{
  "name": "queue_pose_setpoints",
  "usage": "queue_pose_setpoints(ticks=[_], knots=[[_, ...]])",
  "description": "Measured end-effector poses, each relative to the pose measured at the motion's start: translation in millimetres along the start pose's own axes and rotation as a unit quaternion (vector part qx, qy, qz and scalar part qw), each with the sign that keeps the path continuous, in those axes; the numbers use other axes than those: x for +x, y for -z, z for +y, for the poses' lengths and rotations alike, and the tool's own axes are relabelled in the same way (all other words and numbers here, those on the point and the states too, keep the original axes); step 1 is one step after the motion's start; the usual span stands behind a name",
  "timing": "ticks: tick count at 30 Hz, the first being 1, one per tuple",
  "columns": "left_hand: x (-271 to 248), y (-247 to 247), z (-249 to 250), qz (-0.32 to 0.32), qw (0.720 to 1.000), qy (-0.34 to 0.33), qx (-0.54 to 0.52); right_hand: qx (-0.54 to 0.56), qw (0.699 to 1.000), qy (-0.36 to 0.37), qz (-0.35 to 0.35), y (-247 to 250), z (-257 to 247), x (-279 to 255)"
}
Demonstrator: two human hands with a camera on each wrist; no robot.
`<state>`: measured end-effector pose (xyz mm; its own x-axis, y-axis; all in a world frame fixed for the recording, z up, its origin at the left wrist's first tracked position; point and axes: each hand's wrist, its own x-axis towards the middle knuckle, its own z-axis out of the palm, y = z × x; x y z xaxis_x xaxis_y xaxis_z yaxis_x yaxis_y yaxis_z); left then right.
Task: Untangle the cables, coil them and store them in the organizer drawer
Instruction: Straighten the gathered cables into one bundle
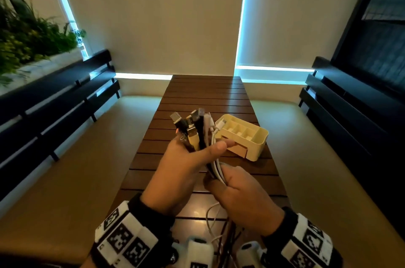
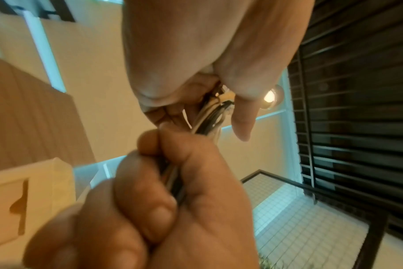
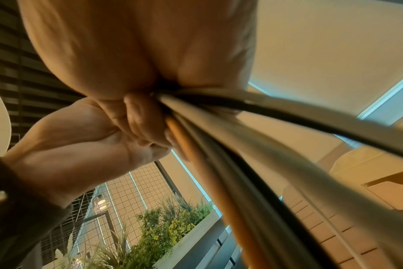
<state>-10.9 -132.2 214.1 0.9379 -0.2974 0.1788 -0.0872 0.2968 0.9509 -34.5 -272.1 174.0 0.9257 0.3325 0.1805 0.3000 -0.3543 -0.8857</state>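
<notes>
A bundle of cables (image 1: 198,134), black, white and yellow, stands upright above the wooden table (image 1: 206,94), its USB plugs fanned out at the top. My left hand (image 1: 195,153) grips the bundle just under the plugs, thumb across the front. Directly below, my right hand (image 1: 223,180) is curled round the same cables (image 2: 209,118). Their loose lengths (image 1: 211,219) hang toward the table's near edge. In the right wrist view the cables (image 3: 253,154) run out of my fist. The cream organizer (image 1: 260,136) sits behind my hands, its drawer (image 1: 237,150) slightly pulled out.
Dark slatted benches (image 1: 54,103) line both sides of the table, with a planter of green plants (image 1: 32,35) at the far left. Blinds cover the windows behind. The organizer's top has several small compartments (image 1: 241,130).
</notes>
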Motion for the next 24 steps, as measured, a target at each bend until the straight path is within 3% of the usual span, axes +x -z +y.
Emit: queue_pose_setpoints(ticks=[3, 9, 14, 19, 21, 24], knots=[[-3, 1, -3, -0.009, 0.997, 0.047, -0.068, -0.012, 0.999, 0.035, -0.003, -4, 1, 0], [-9, 1, -14, -0.029, 0.99, 0.098, -0.101, -0.031, 0.998, 0.06, -0.007, -5, 10, -1], [0, 4, -16, -0.012, 0.995, 0.062, -0.082, -0.029, 0.999, 0.027, -0.027, -4, 14, 4], [5, 5, -23, 0.043, 0.994, 0.039, -0.094, -0.074, 0.986, -0.074, -0.129, 27, 13, 4], [7, 12, -26, 0.044, 0.997, 0.026, -0.064, -0.097, 0.988, -0.083, -0.081, 44, 14, 3], [10, 13, -28, 0.012, 0.999, 0.029, -0.011, -0.003, 0.999, -0.054, 0.003, 56, 10, 8]])
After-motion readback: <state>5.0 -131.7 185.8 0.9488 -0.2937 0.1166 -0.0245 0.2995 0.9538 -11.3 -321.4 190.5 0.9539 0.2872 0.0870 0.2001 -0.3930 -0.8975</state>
